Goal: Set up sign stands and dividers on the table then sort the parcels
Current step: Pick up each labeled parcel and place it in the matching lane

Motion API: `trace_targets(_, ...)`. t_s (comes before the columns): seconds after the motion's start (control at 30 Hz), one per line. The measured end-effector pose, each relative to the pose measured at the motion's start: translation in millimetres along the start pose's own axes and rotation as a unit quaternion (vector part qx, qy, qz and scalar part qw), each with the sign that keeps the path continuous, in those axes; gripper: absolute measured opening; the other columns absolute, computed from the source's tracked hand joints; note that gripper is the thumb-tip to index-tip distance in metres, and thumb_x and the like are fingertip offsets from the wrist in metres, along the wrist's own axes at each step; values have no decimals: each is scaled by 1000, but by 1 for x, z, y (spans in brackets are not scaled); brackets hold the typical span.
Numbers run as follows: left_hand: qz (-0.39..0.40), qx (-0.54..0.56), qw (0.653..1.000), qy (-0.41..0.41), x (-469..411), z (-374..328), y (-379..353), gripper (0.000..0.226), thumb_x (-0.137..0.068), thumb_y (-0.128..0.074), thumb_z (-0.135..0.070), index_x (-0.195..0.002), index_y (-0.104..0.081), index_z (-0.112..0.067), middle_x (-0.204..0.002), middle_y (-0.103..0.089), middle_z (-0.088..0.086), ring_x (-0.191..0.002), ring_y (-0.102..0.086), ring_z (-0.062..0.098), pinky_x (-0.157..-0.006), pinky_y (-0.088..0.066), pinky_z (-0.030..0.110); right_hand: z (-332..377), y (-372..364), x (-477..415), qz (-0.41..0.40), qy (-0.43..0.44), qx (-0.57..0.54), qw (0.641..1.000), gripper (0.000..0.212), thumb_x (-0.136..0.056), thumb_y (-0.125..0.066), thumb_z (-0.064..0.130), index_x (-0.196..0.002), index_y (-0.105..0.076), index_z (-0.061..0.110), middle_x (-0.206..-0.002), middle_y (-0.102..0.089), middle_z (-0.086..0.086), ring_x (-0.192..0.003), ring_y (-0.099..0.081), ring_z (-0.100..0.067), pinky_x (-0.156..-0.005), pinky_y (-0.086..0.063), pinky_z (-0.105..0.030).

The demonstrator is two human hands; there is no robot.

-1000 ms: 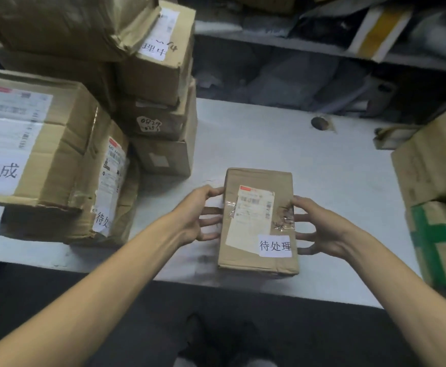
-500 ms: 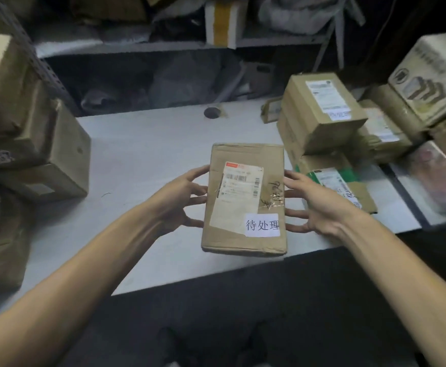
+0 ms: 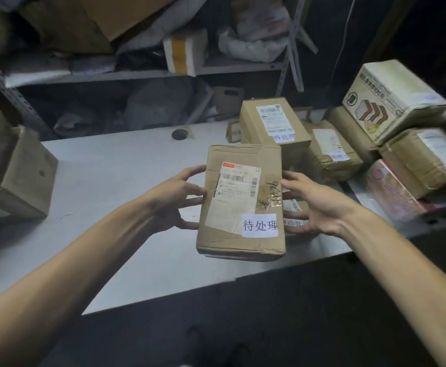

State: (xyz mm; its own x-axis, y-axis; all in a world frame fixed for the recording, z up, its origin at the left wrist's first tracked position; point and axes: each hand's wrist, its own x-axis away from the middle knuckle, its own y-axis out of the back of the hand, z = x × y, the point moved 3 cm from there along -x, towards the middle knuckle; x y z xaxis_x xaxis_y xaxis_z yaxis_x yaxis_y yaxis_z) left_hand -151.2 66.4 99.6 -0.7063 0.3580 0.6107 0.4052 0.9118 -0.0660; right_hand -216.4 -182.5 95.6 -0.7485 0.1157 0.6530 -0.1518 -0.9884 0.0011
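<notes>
A brown cardboard parcel (image 3: 243, 202) with a shipping label and a white sticker reading 待处理 is held above the white table (image 3: 110, 181). My left hand (image 3: 179, 197) grips its left side and my right hand (image 3: 314, 205) grips its right side, fingers curled under the edges. Just right of it on the table stands a pile of parcels with the same sticker: an upright brown box (image 3: 272, 123), a wrapped parcel (image 3: 330, 154) and a flat parcel (image 3: 296, 210) partly hidden under the held one.
At the right edge lie a printed carton (image 3: 391, 99), another brown box (image 3: 428, 160) and a pinkish packet (image 3: 394, 192). Brown boxes (image 3: 18, 170) stand at the left. A metal shelf (image 3: 137, 72) with bags and foam runs behind the table.
Both hands carried the parcel to the right, from the left stack toward the pile at the right. The grip on its two sides stayed the same.
</notes>
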Motion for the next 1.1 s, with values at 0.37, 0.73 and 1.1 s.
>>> trace_targets(0.37, 60, -37, 997, -16, -40, -79, -46, 45, -91, -49, -12, -118, -61, -45, -127, -58, 3, -113, -57, 16, -78, -54, 51, 48, 61, 11, -56, 16, -48, 997, 41, -94, -62, 29, -133, -52, 42, -131, -59, -2, -110, -64, -36, -81, -57, -54)
trace_targets(0.73, 74, -58, 995, -14, -72, -101, -148, 52, -93, -45, -3, -124, -53, -44, -101, -67, -2, -104, -57, 18, -93, -45, 58, 53, 157, 10, -74, 29, -51, 996, 30, -95, -59, 27, -123, -58, 41, -121, -67, -2, -102, -68, -28, -66, -57, -45)
trace_targets(1.1, -9, -18, 1000, -17, -96, -104, -255, 49, -97, -44, -5, -123, -52, -45, -80, -75, -12, -85, -66, 12, -72, -56, 45, 71, 278, -21, 12, 38, -23, 999, 37, -93, -63, 23, -125, -57, 42, -120, -64, -8, -106, -65, -33, -71, -60, -47)
